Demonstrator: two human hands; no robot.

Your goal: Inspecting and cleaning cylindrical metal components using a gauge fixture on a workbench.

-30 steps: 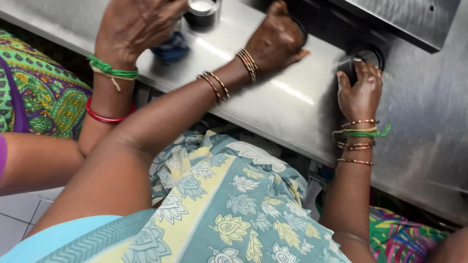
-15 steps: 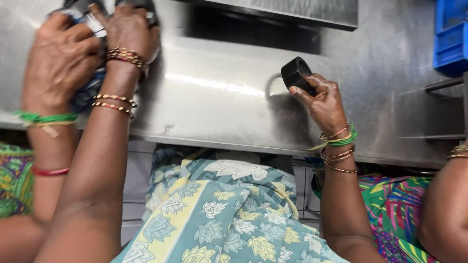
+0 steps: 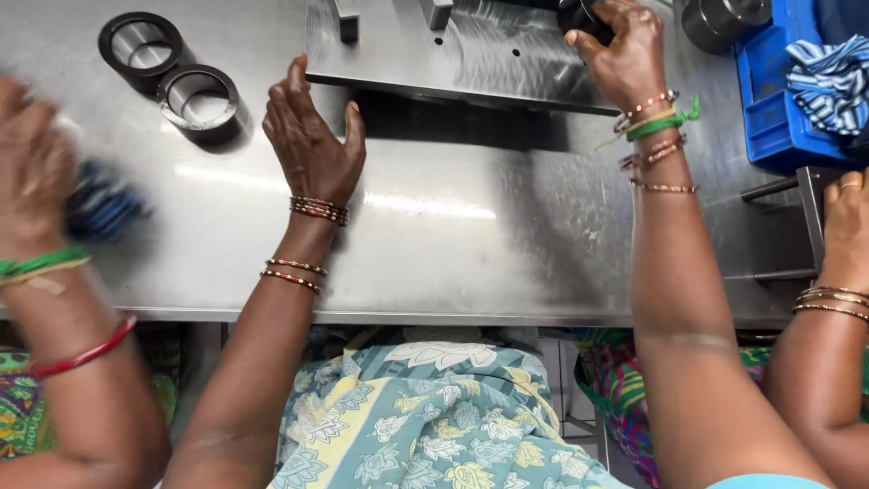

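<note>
Where the steel table (image 3: 471, 244) spans the whole view, a raised steel plate (image 3: 489, 45) lies at its far side. Right of it stands a blue crate (image 3: 769, 100) holding a striped cloth (image 3: 828, 72). Left hand (image 3: 312, 136) is open and empty, fingers spread, just short of the plate's near edge. Right hand (image 3: 625, 50) is closed around a black ring (image 3: 579, 16) over the plate's far right. Two black-rimmed metal rings (image 3: 167, 63) sit far left. Co-workers' hands (image 3: 36, 172) flank both sides; the left one is blurred.

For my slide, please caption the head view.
Left hand flat on steel table; right hand grips a black ring.
</note>
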